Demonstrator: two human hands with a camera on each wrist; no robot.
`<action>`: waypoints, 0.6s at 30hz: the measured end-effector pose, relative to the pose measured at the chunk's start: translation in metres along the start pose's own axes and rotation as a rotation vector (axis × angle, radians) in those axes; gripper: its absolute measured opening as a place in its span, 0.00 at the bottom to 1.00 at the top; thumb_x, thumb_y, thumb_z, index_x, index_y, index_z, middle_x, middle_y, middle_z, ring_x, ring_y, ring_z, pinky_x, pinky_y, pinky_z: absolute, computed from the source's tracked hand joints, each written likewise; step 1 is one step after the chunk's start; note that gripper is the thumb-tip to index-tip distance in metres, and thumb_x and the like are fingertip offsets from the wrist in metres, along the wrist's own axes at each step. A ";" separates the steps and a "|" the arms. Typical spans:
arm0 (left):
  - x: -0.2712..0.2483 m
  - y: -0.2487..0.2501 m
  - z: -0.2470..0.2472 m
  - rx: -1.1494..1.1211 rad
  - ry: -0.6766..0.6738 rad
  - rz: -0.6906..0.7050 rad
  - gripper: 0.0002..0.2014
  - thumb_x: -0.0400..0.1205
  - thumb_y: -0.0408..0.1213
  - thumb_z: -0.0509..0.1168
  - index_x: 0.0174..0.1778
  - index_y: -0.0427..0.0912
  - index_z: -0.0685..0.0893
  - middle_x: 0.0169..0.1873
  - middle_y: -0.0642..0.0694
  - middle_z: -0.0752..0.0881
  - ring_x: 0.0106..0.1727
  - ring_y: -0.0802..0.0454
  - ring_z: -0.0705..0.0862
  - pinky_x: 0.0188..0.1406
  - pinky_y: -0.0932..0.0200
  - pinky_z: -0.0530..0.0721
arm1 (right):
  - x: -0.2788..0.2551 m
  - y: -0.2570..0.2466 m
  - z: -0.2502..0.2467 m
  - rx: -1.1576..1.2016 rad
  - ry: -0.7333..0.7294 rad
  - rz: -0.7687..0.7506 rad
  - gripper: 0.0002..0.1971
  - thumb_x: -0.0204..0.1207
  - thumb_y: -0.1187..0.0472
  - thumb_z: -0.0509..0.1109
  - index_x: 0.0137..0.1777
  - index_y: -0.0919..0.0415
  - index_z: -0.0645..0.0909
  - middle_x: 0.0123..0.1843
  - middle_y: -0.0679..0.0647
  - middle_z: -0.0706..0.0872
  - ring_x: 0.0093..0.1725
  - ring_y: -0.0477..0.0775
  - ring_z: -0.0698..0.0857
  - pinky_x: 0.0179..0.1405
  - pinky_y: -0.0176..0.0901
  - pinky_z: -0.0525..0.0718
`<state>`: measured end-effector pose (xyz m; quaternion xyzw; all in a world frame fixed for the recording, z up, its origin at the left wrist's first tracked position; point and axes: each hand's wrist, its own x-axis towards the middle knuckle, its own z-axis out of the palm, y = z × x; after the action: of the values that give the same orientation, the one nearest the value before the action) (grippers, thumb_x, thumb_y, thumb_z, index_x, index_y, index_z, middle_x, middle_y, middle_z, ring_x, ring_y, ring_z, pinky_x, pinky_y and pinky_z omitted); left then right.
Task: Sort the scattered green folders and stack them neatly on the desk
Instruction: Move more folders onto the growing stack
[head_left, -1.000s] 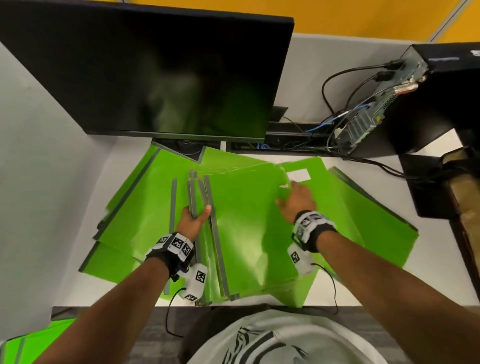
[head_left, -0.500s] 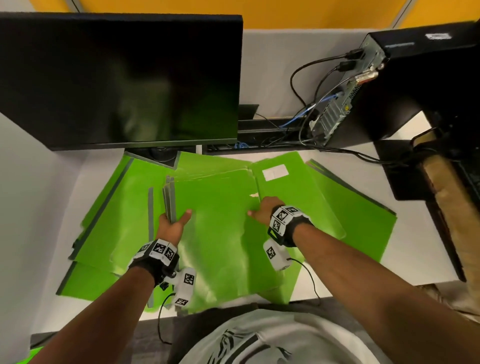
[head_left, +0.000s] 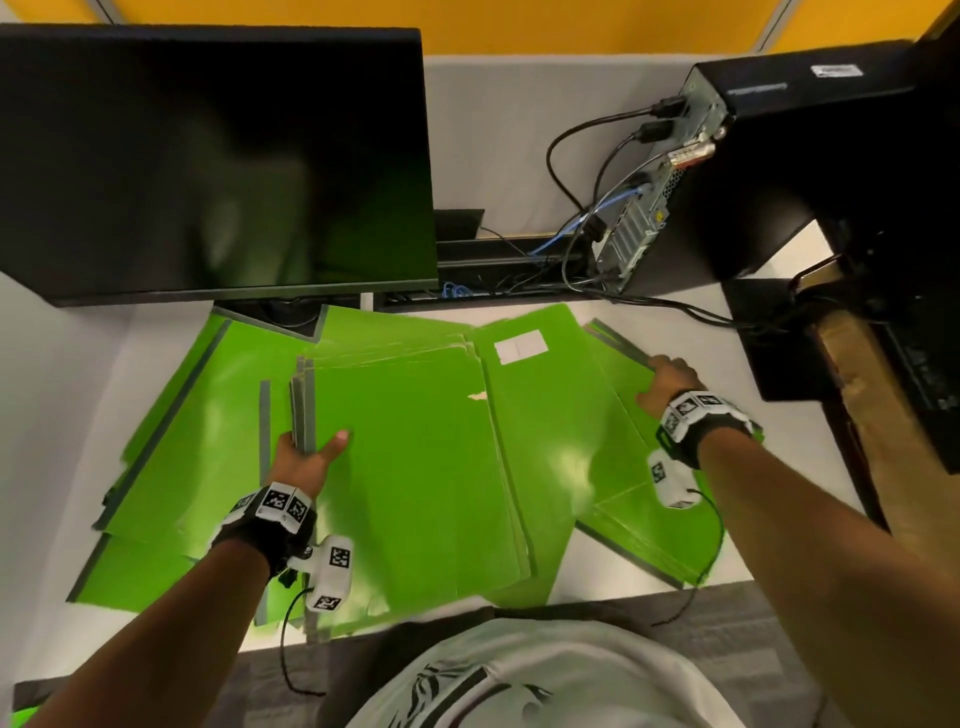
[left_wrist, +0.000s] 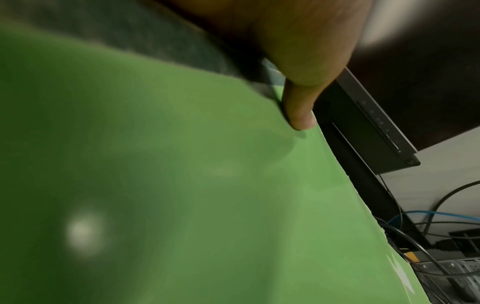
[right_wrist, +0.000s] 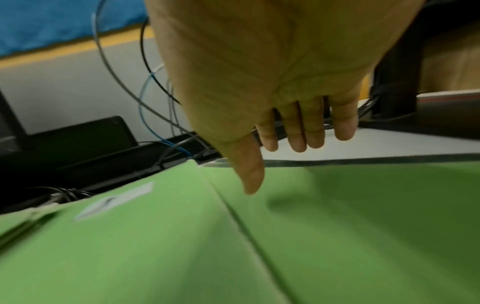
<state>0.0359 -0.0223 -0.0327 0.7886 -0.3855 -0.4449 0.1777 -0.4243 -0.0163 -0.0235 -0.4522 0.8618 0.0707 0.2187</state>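
Several green folders lie fanned across the white desk (head_left: 608, 577). My left hand (head_left: 306, 457) grips the grey spine edge of the middle stack (head_left: 415, 457), its thumb (left_wrist: 298, 111) pressed on the top cover (left_wrist: 182, 185) and its fingers hidden beneath. A folder with a white label (head_left: 540, 395) overlaps that stack on the right. Further right, my right hand (head_left: 667, 379) is at the far grey edge of the rightmost folder (head_left: 639, 499). In the right wrist view its fingers (right_wrist: 293, 131) are straight and reach past that folder's edge (right_wrist: 363, 216), holding nothing. More folders (head_left: 197, 415) lie to the left.
A black monitor (head_left: 208, 156) stands behind the folders and overhangs their far edges. A computer tower (head_left: 779, 156) with cables (head_left: 587, 208) stands at the back right. A brown board (head_left: 883, 415) is at the right edge, and a green folder (head_left: 21, 717) lies low at the bottom left.
My right hand has left the middle stack and moved right to the far edge of the rightmost folder. My left hand keeps its grip on the stack's spine.
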 end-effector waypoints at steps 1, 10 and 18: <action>0.000 0.001 0.000 -0.004 0.000 -0.008 0.38 0.75 0.51 0.72 0.74 0.34 0.68 0.69 0.32 0.78 0.68 0.33 0.78 0.68 0.43 0.74 | 0.006 0.012 0.003 -0.027 -0.033 0.025 0.38 0.70 0.54 0.76 0.78 0.62 0.64 0.73 0.66 0.72 0.73 0.68 0.73 0.71 0.59 0.74; -0.007 0.006 0.003 -0.025 0.016 -0.026 0.36 0.76 0.48 0.72 0.75 0.32 0.67 0.71 0.32 0.76 0.69 0.33 0.76 0.69 0.43 0.72 | 0.013 0.058 0.024 -0.169 -0.112 0.022 0.56 0.55 0.45 0.85 0.80 0.55 0.57 0.72 0.64 0.64 0.74 0.69 0.68 0.71 0.62 0.73; -0.008 0.004 0.004 -0.022 0.012 -0.027 0.37 0.76 0.49 0.72 0.74 0.33 0.67 0.70 0.32 0.76 0.69 0.33 0.76 0.70 0.40 0.73 | 0.005 0.073 0.020 -0.169 -0.149 -0.031 0.62 0.56 0.41 0.84 0.83 0.53 0.48 0.77 0.64 0.61 0.75 0.70 0.66 0.71 0.60 0.71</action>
<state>0.0283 -0.0188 -0.0281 0.7943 -0.3690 -0.4467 0.1827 -0.4792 0.0287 -0.0493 -0.4758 0.8270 0.1733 0.2442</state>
